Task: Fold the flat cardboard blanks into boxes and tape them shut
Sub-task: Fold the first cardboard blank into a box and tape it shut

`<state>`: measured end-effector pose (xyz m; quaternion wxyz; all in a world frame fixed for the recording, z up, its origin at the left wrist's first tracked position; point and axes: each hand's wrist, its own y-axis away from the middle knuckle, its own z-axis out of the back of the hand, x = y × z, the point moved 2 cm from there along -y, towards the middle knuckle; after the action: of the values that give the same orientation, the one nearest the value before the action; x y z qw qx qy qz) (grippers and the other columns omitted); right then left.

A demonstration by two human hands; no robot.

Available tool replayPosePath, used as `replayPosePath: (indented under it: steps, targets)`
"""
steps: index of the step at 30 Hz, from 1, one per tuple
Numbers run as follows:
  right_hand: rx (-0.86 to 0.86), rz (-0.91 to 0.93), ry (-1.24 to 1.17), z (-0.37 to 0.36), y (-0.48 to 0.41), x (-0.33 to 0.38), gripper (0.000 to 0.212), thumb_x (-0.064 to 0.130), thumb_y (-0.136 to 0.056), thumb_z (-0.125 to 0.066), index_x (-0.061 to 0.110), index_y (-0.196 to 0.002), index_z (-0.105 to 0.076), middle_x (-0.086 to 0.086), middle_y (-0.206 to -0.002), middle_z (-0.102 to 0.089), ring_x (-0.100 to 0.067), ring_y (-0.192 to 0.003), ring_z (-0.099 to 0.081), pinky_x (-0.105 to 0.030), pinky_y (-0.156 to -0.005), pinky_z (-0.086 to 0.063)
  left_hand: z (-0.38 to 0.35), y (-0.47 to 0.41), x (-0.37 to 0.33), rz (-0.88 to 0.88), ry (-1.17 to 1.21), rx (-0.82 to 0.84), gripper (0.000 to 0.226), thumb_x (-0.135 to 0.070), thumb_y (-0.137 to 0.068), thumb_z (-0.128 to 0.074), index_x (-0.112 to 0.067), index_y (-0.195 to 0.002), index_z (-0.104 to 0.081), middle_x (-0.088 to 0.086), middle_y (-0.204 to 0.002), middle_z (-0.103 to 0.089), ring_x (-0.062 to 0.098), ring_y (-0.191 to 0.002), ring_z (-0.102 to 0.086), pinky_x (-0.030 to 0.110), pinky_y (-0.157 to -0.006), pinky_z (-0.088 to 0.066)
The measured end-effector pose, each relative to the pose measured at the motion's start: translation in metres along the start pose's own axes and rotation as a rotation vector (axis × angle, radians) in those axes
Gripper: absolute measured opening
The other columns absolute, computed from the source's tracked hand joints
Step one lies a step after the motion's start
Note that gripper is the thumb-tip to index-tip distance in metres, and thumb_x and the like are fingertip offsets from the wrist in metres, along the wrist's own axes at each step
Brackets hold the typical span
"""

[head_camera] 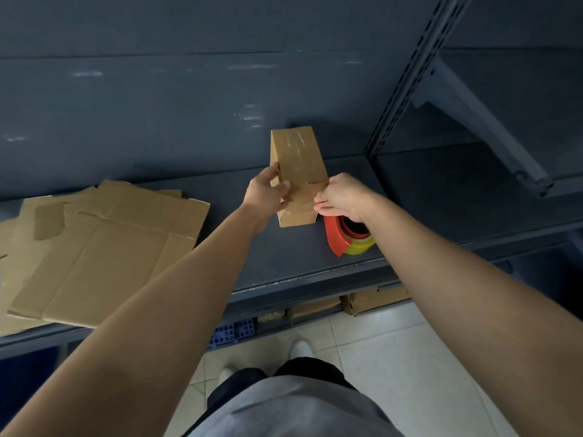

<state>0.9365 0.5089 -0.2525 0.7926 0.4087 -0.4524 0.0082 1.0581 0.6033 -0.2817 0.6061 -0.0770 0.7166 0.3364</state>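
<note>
A small folded cardboard box (298,165) stands on end on the dark shelf (284,253), with clear tape along the seam of its upper face. My left hand (266,192) grips its left side, thumb on the front face. My right hand (342,197) touches the box's right edge with its fingertips, fingers curled. Just below that hand lies a red tape dispenser (339,236) with a yellowish roll. A pile of flat cardboard blanks (104,250) lies on the shelf to the left.
A perforated steel upright (407,80) and a slanted shelf bracket (479,121) stand at the right. Under the shelf sit more cardboard boxes (375,299) and a blue plastic crate (233,331). The tiled floor and my shoes show below.
</note>
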Motion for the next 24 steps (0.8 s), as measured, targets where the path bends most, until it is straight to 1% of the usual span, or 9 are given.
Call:
replayPosePath:
  steps: [3,5,8,9,11,14,17,19,24]
  targets:
    - [-0.019,0.026,0.053,0.007,-0.013,0.003,0.044,-0.007,-0.093,-0.046,0.002,-0.135,-0.041,-0.02,-0.127,-0.055,-0.026,-0.112,-0.061,-0.036,-0.095,-0.051,-0.01,-0.01,-0.005,0.0,0.016,-0.021,0.053,-0.008,-0.097,-0.051,-0.021,-0.146,-0.037,-0.007,-0.144,-0.042,0.012,-0.114,-0.052,0.026,-0.083,-0.053]
    - [-0.015,0.029,0.078,0.013,-0.021,0.003,0.047,-0.005,-0.092,-0.05,0.004,-0.137,-0.043,-0.018,-0.124,-0.057,-0.023,-0.106,-0.064,-0.03,-0.086,-0.055,-0.016,-0.016,-0.006,0.005,0.018,-0.03,0.052,-0.008,-0.097,-0.051,-0.021,-0.146,-0.037,-0.007,-0.145,-0.041,0.012,-0.115,-0.051,0.025,-0.082,-0.052]
    - [0.019,0.066,0.097,0.021,-0.026,0.005,0.029,-0.003,-0.092,-0.052,0.008,-0.118,-0.054,-0.016,-0.125,-0.058,-0.021,-0.107,-0.063,-0.021,-0.068,-0.057,-0.023,-0.023,-0.009,-0.001,0.008,-0.054,0.05,-0.01,-0.097,-0.051,-0.022,-0.144,-0.039,-0.007,-0.143,-0.044,0.013,-0.117,-0.052,0.025,-0.085,-0.052]
    - [0.029,0.085,0.104,0.023,-0.027,0.005,0.024,-0.002,-0.092,-0.053,0.011,-0.112,-0.055,-0.015,-0.123,-0.059,-0.021,-0.105,-0.064,-0.02,-0.067,-0.055,-0.025,-0.025,-0.011,-0.007,-0.008,-0.068,0.048,-0.012,-0.098,-0.05,-0.022,-0.144,-0.04,-0.007,-0.142,-0.045,0.013,-0.115,-0.053,0.026,-0.085,-0.052]
    - [0.023,0.124,0.113,0.027,-0.032,0.006,0.023,-0.001,-0.091,-0.054,0.013,-0.11,-0.055,-0.014,-0.121,-0.06,-0.022,-0.103,-0.064,-0.025,-0.075,-0.056,-0.027,-0.028,-0.014,-0.013,-0.05,-0.107,0.046,-0.013,-0.098,-0.05,-0.022,-0.142,-0.042,-0.006,-0.137,-0.049,0.013,-0.11,-0.055,0.028,-0.088,-0.053]
    - [-0.139,0.205,0.271,0.032,-0.034,0.008,0.042,0.003,-0.089,-0.055,0.008,-0.13,-0.048,-0.013,-0.122,-0.058,-0.024,-0.095,-0.067,-0.035,-0.084,-0.056,-0.026,-0.026,-0.018,-0.021,-0.122,-0.189,0.043,-0.016,-0.095,-0.054,-0.016,-0.138,-0.048,-0.002,-0.128,-0.056,0.014,-0.106,-0.058,0.032,-0.093,-0.051]
    - [-0.32,0.434,0.52,0.036,-0.022,0.022,0.032,0.012,-0.092,-0.054,0.008,-0.124,-0.054,-0.007,-0.117,-0.061,-0.021,-0.1,-0.061,-0.024,-0.08,-0.047,-0.022,-0.014,-0.024,-0.06,-0.229,-0.28,0.031,-0.016,-0.095,-0.053,-0.013,-0.126,-0.055,-0.006,-0.108,-0.056,0.012,-0.095,-0.054,0.026,-0.081,-0.045]
    - [-0.31,0.577,0.61,0.031,-0.009,0.033,0.028,0.016,-0.094,-0.053,0.01,-0.122,-0.056,-0.004,-0.115,-0.062,-0.018,-0.101,-0.059,-0.023,-0.078,-0.045,-0.015,-0.004,-0.028,-0.127,-0.311,-0.331,0.026,-0.015,-0.095,-0.051,-0.014,-0.12,-0.057,-0.007,-0.101,-0.054,0.013,-0.091,-0.052,0.025,-0.076,-0.041]
    - [-0.132,0.769,0.714,-0.01,0.008,0.049,0.027,0.02,-0.094,-0.054,0.013,-0.12,-0.056,-0.001,-0.114,-0.062,-0.018,-0.103,-0.059,-0.036,-0.091,-0.048,0.02,0.025,-0.026,-0.227,-0.49,-0.432,0.031,-0.016,-0.095,-0.05,-0.014,-0.125,-0.056,0.002,-0.121,-0.057,0.011,-0.098,-0.055,0.02,-0.078,-0.039]
